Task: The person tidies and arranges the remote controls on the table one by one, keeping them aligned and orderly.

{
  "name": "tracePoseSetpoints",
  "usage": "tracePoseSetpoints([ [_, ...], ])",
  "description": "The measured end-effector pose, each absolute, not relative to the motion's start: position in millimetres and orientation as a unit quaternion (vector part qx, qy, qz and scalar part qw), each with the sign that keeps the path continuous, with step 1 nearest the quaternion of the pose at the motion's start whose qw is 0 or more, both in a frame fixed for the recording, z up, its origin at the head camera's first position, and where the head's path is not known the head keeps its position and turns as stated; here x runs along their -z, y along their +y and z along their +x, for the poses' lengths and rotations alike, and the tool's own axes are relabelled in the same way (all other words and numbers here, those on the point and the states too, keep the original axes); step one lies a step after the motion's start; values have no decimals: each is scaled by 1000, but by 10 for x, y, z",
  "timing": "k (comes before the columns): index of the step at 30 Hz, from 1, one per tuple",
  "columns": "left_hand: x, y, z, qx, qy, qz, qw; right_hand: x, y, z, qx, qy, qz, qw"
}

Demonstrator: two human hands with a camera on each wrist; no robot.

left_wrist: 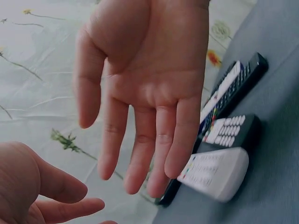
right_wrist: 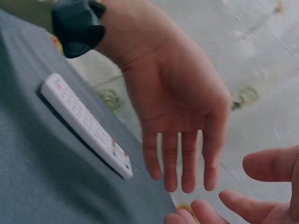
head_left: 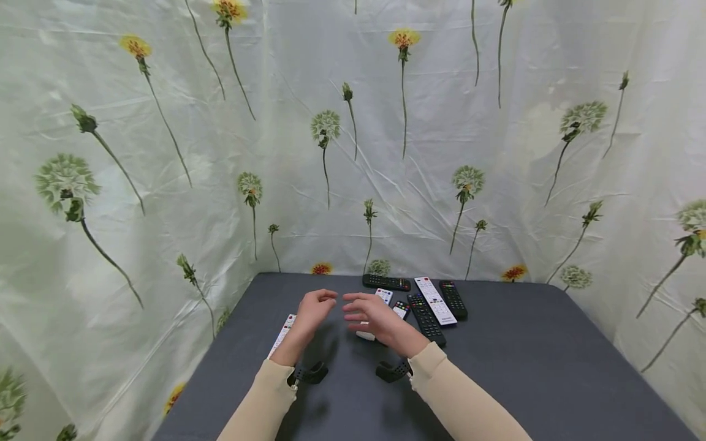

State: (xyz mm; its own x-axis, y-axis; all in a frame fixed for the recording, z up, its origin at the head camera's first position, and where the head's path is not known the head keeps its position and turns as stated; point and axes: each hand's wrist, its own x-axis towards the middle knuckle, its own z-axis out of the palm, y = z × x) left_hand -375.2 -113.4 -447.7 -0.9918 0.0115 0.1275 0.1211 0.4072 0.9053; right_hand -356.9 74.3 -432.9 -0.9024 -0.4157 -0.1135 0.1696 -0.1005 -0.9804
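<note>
Dark grey table [head_left: 513, 361] with both hands raised above it. The left hand [head_left: 318, 309] and right hand [head_left: 375, 313] stand apart, palms facing inward; their fingers are extended, loosely bent, and hold nothing. The step is judged to be a hands-free pause; handling a remote from here would call for lowering one hand and closing the fingers across its narrow width. At left, a lone white remote [head_left: 282, 334] lies beside the left wrist, its long axis oblique, from near left to far right; coloured keys mark its far end in the right wrist view. Beneath the right hand, a partly hidden pale remote [head_left: 365, 335] slants similarly, beside a white-keyed remote [head_left: 400, 310]. Farther right, a long white remote [head_left: 436, 301] runs from far left to near right, flanked by a black remote [head_left: 429, 326] and a dark handset [head_left: 453, 300], both roughly parallel. A crosswise remote [head_left: 386, 282] lies near the table's far edge.
</note>
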Motion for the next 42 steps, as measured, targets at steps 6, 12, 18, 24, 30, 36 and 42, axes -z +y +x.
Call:
tracePoseSetpoints([
  [6,4577,-966,-3827,590,-807,-22,23,4407,953,-3621,741,648,-58,168],
  [12,4698,-836,-3911,653,-757,-10,-14,4475,1034,-3681,730,672,-15,124],
  [18,4854,-755,-3960,695,-715,-9,-74,4522,1050,-3710,735,662,-9,145],
  [24,4952,-647,-3997,711,-695,-15,-107,4497,1099,-3785,738,651,16,175],
  [30,5004,-567,-4026,714,-692,-10,-108,4458,1145,-3875,745,636,44,198],
  [36,5042,-535,-4049,714,-693,14,-98,4440,1142,-3909,736,641,55,212],
  [42,5052,-547,-4085,721,-687,7,-85,4410,1093,-3962,715,664,48,216],
])
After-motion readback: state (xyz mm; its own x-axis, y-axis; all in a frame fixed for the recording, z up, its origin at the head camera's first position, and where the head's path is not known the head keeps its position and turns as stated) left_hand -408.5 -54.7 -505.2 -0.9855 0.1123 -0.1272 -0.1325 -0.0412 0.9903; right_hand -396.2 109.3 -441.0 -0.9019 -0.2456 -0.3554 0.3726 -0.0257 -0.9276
